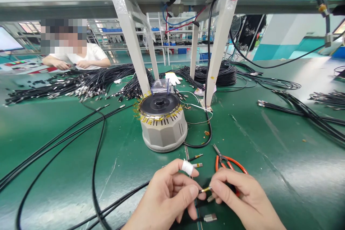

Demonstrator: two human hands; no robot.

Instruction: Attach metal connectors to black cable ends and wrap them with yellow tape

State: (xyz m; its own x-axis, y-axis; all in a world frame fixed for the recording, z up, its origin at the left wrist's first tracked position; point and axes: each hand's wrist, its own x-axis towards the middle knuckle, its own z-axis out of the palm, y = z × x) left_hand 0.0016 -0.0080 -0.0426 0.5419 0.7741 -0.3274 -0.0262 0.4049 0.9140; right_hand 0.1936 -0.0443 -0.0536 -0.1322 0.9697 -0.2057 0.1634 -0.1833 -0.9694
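Note:
Between my two hands runs a black cable whose end (206, 189) has a yellow, tape-like band near the tip. My left hand (172, 196), with white tape wrapped round one finger, pinches the cable just behind that band. The fingertips of my right hand (237, 192) are closed on the tip and partly hide it. Under my hands lie other cable ends, among them a metal USB-type plug (210, 217) and another plug (198, 165) further up. Orange-handled pliers (221, 157) lie just beyond my right hand, partly covered by it.
A round tape dispenser (164, 134) with yellow tape pieces round its rim stands ahead. Behind it rise white shelf legs (219, 39) and a white glove (173, 78). Cable bundles (107, 75) lie left, more cables (304, 109) right. A co-worker (86, 57) sits at the far left.

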